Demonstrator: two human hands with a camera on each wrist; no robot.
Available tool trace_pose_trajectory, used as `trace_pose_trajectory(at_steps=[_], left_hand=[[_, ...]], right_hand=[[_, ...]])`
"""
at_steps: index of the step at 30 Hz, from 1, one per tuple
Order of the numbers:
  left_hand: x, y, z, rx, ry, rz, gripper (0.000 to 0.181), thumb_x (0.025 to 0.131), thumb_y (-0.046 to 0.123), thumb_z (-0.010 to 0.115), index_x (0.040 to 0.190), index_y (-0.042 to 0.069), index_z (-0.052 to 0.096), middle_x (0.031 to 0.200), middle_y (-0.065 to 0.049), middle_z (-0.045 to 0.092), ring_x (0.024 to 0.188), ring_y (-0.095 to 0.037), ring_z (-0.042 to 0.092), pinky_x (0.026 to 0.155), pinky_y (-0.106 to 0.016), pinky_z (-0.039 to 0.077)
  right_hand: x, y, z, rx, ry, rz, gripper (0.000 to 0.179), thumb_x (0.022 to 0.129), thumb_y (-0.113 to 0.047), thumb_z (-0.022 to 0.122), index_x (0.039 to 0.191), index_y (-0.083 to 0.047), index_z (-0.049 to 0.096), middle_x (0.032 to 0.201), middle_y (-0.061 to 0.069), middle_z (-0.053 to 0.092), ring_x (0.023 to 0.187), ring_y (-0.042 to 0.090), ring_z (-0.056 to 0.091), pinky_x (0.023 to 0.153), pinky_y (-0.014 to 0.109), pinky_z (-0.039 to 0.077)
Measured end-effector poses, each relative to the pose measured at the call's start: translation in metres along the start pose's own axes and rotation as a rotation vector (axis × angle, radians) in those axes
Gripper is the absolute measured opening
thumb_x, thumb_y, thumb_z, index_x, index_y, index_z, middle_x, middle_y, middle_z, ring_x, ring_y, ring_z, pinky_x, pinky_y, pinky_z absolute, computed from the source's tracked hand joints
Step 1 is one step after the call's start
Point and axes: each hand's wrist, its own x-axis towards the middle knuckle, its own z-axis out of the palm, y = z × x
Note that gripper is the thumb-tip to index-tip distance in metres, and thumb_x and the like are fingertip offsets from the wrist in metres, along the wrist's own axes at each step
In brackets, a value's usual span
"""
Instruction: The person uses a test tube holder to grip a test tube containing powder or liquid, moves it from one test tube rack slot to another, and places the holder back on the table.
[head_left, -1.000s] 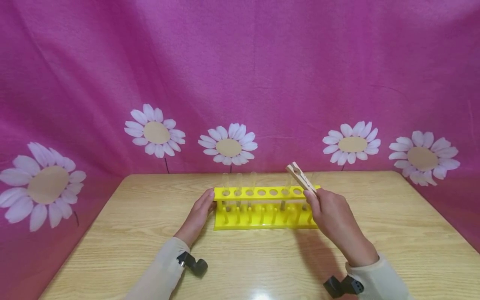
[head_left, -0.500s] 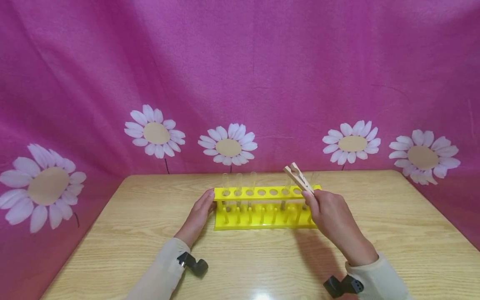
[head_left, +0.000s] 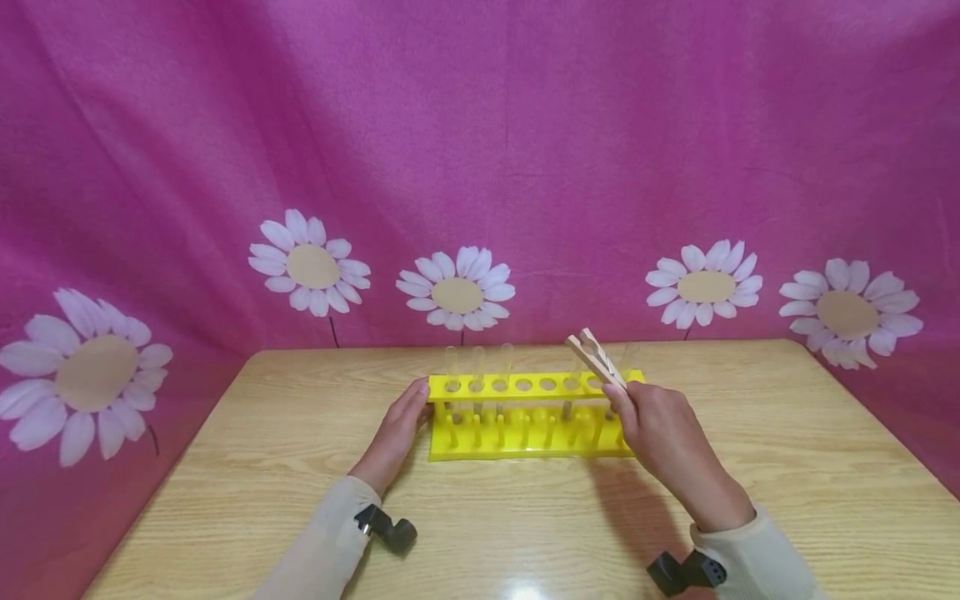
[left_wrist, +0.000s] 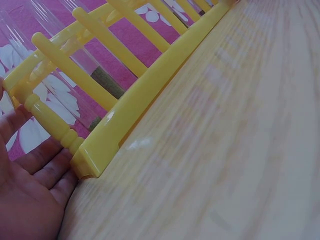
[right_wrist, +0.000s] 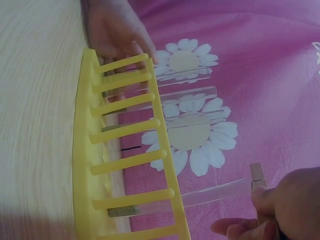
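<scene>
A yellow test tube rack [head_left: 536, 394] stands on the wooden table. My left hand [head_left: 390, 433] holds its left end, thumb by the top bar and the other fingers at the end post [left_wrist: 50, 117]. Between thumb and fingers of my right hand [head_left: 667, 437] is a wooden clothespin [head_left: 603, 363], pinched above the rack's right part. Its two tips stand apart, close to the top of a glass test tube [right_wrist: 215, 192]. Three more tubes, one of them a clear test tube [head_left: 478, 358], stand upright at the left. Dark matter [left_wrist: 106, 81] lies in the tube bottoms.
Another test tube [head_left: 632, 357] stands at the rack's right end, partly behind my right hand. A pink cloth with white flowers [head_left: 457, 295] hangs behind the wooden table [head_left: 487, 508]. Several rack holes in the middle hold no tube.
The clothespin's tips have spread apart under my right hand's pinch, and it has shifted slightly left. My left hand and the rack stay where they were.
</scene>
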Motion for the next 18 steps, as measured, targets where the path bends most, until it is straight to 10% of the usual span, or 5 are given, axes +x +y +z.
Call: trace_pose_trajectory(at_steps=[18], left_hand=[[-0.0016, 0.0015, 0.0002, 0.002, -0.008, 0.007, 0.069, 0.098, 0.06, 0.037, 0.147, 0.013, 0.037, 0.152, -0.008, 0.035, 0.138, -0.026, 0.036, 0.116, -0.043, 0.028]], right_hand=[[0.0002, 0.0006, 0.0036, -0.032, -0.058, 0.019, 0.027, 0.098, -0.02, 0.058, 0.08, -0.002, 0.064, 0.057, 0.002, 0.043, 0.052, 0.017, 0.038, 0.046, 0.026, 0.034]])
